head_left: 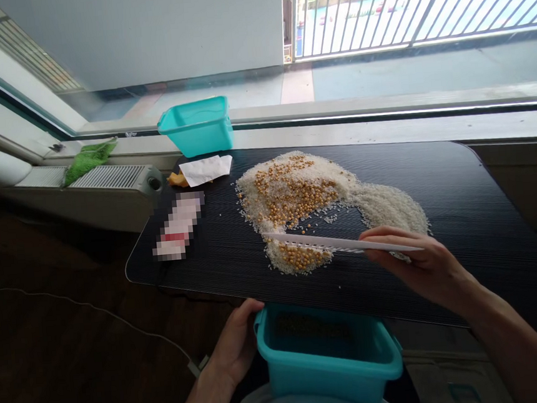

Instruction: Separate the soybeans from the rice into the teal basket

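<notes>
My right hand [419, 260] grips a flat white plastic tool [314, 240] with a toothed or slotted lower edge, seen nearly edge-on. Its far end reaches into white rice [394, 209] mixed with yellow, pea-like grains [291, 199]. On the near side of the tool lies a smaller heap of the mix [302, 258]. At the table's front edge, my left hand [238, 342] holds the left end of a turquoise tub [324, 363], thumb near the rim and other fingers mostly hidden. Dark, shadowed contents cover part of the tub's bottom.
The black table [461, 209] stands against a window. A second turquoise tub [201, 129] sits at the back left, behind a white paper [207, 169]. A blurred-out flat object [179, 225] lies at left. A green cloth [90, 159] rests on the radiator [116, 180].
</notes>
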`<state>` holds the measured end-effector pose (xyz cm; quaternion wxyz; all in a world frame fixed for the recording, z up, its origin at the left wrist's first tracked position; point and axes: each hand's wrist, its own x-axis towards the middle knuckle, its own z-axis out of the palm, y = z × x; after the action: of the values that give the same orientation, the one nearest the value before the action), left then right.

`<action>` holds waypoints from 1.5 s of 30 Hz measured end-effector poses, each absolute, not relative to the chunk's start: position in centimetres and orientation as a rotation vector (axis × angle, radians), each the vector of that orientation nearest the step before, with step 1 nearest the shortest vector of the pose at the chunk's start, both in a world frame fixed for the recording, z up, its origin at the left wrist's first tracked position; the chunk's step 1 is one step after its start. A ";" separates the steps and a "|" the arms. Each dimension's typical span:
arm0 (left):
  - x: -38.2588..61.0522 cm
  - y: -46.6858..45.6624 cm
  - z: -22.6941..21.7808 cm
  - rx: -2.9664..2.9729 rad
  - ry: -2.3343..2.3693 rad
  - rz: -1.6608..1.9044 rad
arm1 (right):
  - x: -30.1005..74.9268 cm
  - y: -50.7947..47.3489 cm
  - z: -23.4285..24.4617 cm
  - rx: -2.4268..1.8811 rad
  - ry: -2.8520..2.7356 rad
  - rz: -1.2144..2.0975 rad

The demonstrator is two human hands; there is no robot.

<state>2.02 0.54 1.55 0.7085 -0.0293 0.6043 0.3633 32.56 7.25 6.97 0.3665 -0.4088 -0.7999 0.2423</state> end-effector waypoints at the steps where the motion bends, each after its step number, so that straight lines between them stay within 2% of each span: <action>1: 2.0 0.5 1.5 -0.061 1.340 0.801 | 32.8 7.1 7.1 -1.064 -2.042 0.589; 4: 1.9 0.4 1.4 -0.042 1.333 0.792 | 33.6 6.5 7.6 -1.113 -2.001 0.550; 22: 2.2 0.7 2.1 -0.067 1.373 0.785 | 33.9 5.3 7.1 -1.267 -2.029 0.812; 39: 1.9 0.4 1.3 -0.022 1.364 0.821 | 34.1 2.8 8.4 -1.437 -1.802 0.830; 45: 1.9 0.5 1.3 -0.002 1.335 0.807 | 34.3 2.6 7.9 -1.300 -1.890 0.852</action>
<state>1.86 0.49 1.33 0.7109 -0.0007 0.6019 0.3638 34.32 2.56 7.91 0.3405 -0.4995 -0.7262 0.3273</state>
